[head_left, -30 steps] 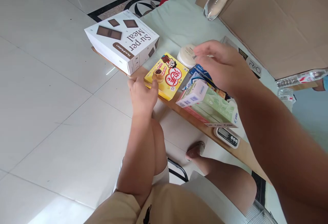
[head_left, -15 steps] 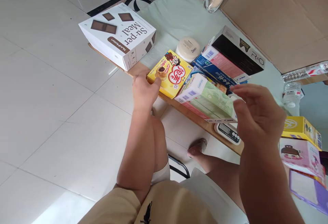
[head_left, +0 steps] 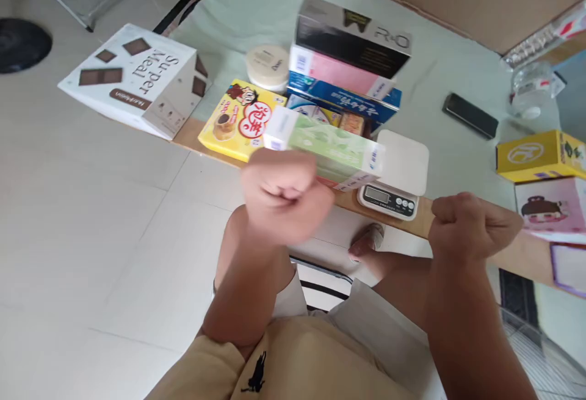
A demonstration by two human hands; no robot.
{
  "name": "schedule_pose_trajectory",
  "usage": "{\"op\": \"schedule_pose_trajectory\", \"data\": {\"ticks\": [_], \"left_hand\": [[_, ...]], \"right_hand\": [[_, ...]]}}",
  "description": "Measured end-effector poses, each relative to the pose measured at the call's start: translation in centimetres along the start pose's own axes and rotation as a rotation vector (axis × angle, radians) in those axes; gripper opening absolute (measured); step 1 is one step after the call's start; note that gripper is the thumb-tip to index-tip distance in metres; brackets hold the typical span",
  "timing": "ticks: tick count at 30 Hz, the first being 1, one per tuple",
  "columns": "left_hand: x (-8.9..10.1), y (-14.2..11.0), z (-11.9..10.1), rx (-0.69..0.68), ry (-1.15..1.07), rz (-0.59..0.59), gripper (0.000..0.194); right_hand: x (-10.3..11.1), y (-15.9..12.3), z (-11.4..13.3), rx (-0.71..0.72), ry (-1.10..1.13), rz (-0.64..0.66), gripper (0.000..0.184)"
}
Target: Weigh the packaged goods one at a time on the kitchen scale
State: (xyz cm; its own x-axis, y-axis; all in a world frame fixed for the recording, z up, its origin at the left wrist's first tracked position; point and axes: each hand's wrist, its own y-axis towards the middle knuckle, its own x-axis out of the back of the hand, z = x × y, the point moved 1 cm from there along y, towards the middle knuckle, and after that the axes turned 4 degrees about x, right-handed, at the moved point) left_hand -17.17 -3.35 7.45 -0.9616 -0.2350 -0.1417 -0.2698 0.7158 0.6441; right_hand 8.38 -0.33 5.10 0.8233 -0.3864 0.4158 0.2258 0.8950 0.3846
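My left hand [head_left: 284,195] is curled into a fist just in front of the table edge, below a light green carton [head_left: 329,146] and a yellow snack box [head_left: 238,120]. It is blurred by motion and nothing shows in it. My right hand [head_left: 471,226] is also a fist, held off the table edge to the right of a small white kitchen scale [head_left: 396,174]. Neither hand touches any box.
A white "Su-per Meal" box [head_left: 132,79] overhangs the table's left end. Behind the green carton lie a blue box [head_left: 343,93], a pink and black box [head_left: 350,43] and a round white jar [head_left: 268,65]. A black phone [head_left: 469,115], a yellow box [head_left: 538,154] and a pink box [head_left: 552,210] sit at right.
My left hand came off the yellow snack box and closed into a fist. My right hand pulled back from above the boxes and closed too. The view swung right.
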Motion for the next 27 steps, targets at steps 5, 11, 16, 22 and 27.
{"op": "schedule_pose_trajectory", "data": {"ticks": [5,11,16,22,27], "left_hand": [[-8.6,-2.0,0.2,0.047,0.018,0.438,0.046],[-17.6,-5.0,3.5,0.298,0.128,0.776,0.042],[-27.5,-5.7,5.4,0.351,0.095,0.937,0.039],[-41.6,-4.5,8.4,0.596,0.233,0.766,0.043],[-50.7,-2.2,12.9,0.326,0.248,0.661,0.027]], "right_hand": [[2.0,2.5,-5.4,-0.101,0.265,-0.137,0.063],[7.8,5.4,-11.7,-0.233,0.397,-0.250,0.072],[12.6,8.2,-14.7,-0.429,0.597,-0.546,0.067],[16.6,10.1,-16.0,-0.579,0.824,-0.743,0.037],[18.5,9.9,-17.2,-0.608,0.798,-0.808,0.035]]}}
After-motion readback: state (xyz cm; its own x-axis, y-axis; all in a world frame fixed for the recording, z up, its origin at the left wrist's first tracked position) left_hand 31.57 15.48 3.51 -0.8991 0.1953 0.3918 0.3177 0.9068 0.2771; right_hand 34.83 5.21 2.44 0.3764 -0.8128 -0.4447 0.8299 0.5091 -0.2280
